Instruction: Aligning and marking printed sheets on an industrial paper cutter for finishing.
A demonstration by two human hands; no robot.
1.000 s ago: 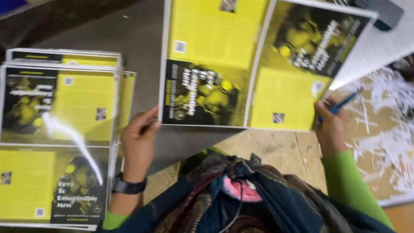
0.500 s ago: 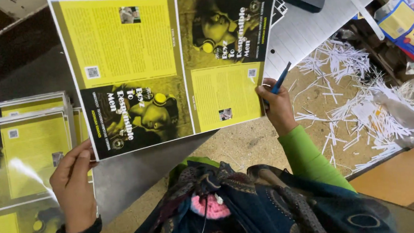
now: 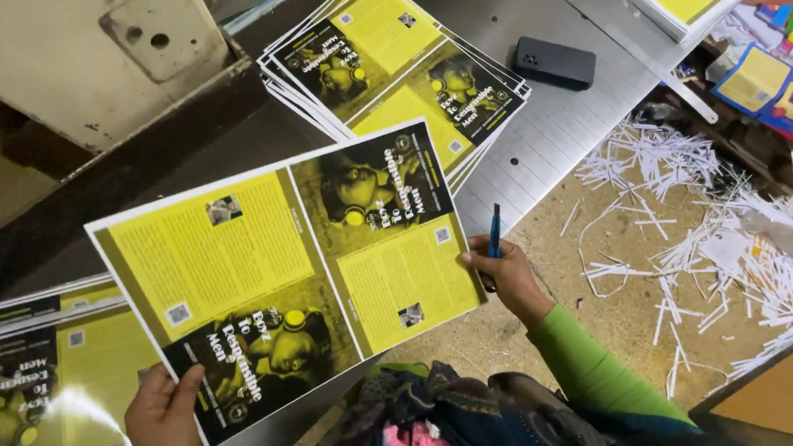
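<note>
Head view: a printed sheet in yellow and black is held flat above the table by both hands. Its near left corner is pinched by the left hand, thumb on top. Its right edge is pinched by the right hand, in which a blue pen is also gripped upright. Judged from this, the sheet is best kept level and taut, with thumbs clear of the print. One stack lies at the left; farther off, another stack and a dark phone are seen. Paper trimmings are scattered on the right.
</note>
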